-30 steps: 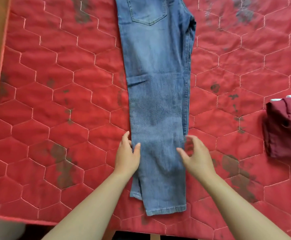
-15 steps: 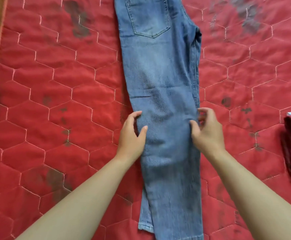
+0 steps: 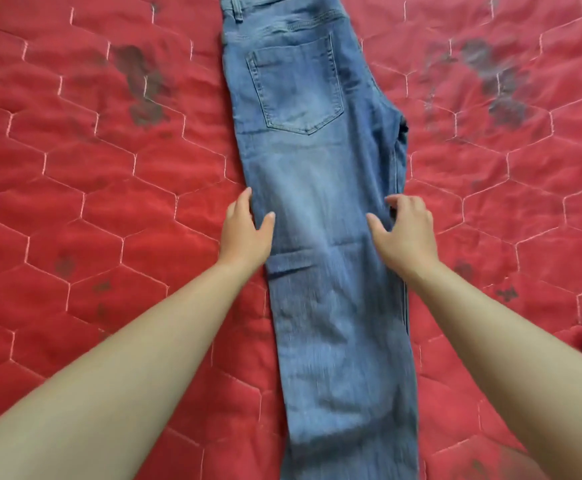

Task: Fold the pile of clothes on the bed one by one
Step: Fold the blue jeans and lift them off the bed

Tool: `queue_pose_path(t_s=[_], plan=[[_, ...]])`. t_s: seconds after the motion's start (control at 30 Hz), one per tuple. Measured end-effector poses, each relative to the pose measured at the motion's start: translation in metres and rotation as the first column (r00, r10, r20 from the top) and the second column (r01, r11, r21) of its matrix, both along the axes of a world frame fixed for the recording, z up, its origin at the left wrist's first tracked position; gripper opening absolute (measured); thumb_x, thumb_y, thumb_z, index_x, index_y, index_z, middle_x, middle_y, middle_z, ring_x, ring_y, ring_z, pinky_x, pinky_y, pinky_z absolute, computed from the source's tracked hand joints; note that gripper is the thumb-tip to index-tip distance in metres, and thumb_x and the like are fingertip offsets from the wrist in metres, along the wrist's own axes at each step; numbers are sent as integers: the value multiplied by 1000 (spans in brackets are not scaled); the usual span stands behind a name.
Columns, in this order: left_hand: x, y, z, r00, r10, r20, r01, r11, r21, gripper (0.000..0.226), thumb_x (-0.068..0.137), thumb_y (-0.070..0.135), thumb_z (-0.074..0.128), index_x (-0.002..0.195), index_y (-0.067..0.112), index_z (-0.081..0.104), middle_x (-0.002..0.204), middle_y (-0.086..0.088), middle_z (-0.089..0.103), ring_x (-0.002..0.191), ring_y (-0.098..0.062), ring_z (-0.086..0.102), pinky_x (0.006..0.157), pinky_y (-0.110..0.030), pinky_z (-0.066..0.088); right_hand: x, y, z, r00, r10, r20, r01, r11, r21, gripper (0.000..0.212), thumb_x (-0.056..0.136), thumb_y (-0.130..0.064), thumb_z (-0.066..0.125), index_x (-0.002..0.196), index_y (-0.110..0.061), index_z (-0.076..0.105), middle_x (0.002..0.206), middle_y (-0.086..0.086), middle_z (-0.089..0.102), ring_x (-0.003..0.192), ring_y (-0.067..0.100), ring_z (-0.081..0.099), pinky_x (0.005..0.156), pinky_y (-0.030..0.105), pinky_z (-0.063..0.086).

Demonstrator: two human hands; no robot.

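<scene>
The faded blue denim jeans (image 3: 320,174), doubled lengthwise with a back pocket facing up, lie flat on the red hexagon-quilted bed cover (image 3: 102,209) and run between both hands, with the waistband beyond the fingertips and the hems back toward the person. The left hand (image 3: 246,232) lies open on the left edge, thumb on the denim. The right hand (image 3: 405,230) rests on the right seam with its thumb spread and fingers lightly bent, and no firm pinch shows. Risks, as I judge them:

- **Legs slipping apart:** pushing unevenly could slide the upper leg off the lower one.
- **Trapped crease:** the crease just behind the left hand could get folded in.
- **Cover bunching:** dragging the denim could pull the quilted cover along with it.
</scene>
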State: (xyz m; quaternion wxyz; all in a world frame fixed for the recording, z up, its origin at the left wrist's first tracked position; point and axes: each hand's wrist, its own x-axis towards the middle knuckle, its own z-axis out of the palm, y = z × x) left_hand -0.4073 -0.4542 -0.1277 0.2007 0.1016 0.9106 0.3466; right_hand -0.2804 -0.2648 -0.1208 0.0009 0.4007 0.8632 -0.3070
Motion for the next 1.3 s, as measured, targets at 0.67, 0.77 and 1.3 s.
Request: queue_pose_path(t_s=[0.67, 0.77, 1.3], plan=[[22, 29, -5, 994, -92, -66, 99, 989, 108, 77, 88, 24, 60, 144, 46, 12, 140, 5, 46, 119, -23, 50, 82, -9, 30, 73, -36, -16, 978, -149, -143, 120, 974, -193, 58, 90, -21, 55, 141, -18, 28, 142, 2, 44, 126, 17, 44, 95, 13, 29], [62, 13, 2, 998, -61, 30, 53, 974, 220, 76, 90, 19, 57, 145, 43, 9, 128, 24, 37, 113, -9, 41, 79, 1, 26, 109, -62, -14, 981, -162, -106, 139, 970, -199, 63, 90, -16, 56, 144, -15, 24, 146, 5, 39, 130, 21, 41, 95, 10, 24], [257, -95, 13, 972, 118, 202, -121, 993, -1, 79, 86, 26, 63, 146, 22, 12, 106, 0, 59, 97, -21, 59, 85, -31, 44, 258, -160, -1, 980, -187, 63, 198, 915, -352, 35, 92, -20, 54, 123, -10, 41, 107, 10, 64, 95, 33, 61, 64, 27, 33]])
